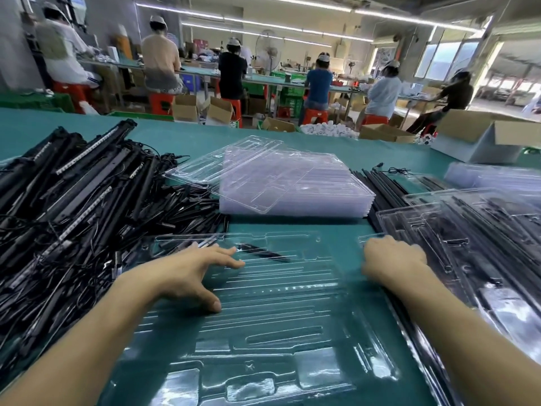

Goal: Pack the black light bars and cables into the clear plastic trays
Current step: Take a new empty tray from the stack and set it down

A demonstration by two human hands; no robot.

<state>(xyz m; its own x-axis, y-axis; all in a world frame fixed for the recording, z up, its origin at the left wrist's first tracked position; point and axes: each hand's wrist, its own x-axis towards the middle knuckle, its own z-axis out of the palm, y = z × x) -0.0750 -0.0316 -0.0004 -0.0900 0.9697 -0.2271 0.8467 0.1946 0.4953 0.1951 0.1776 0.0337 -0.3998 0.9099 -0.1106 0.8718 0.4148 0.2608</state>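
Observation:
A clear plastic tray (263,326) lies flat on the green table in front of me, its slots bare except for a black piece (265,251) near its far edge. My left hand (190,273) rests on the tray's left part with fingers spread and straight. My right hand (392,259) sits at the tray's far right corner, fingers curled down over the edge of a packed tray (468,244); whether it grips that edge is unclear. A big heap of black light bars and cables (73,206) lies to the left.
A stack of clear trays (292,183) stands at the middle back. Loose black bars (377,186) lie beside it. More trays (491,177) and a cardboard box (483,139) sit at the far right. Other people work at benches beyond.

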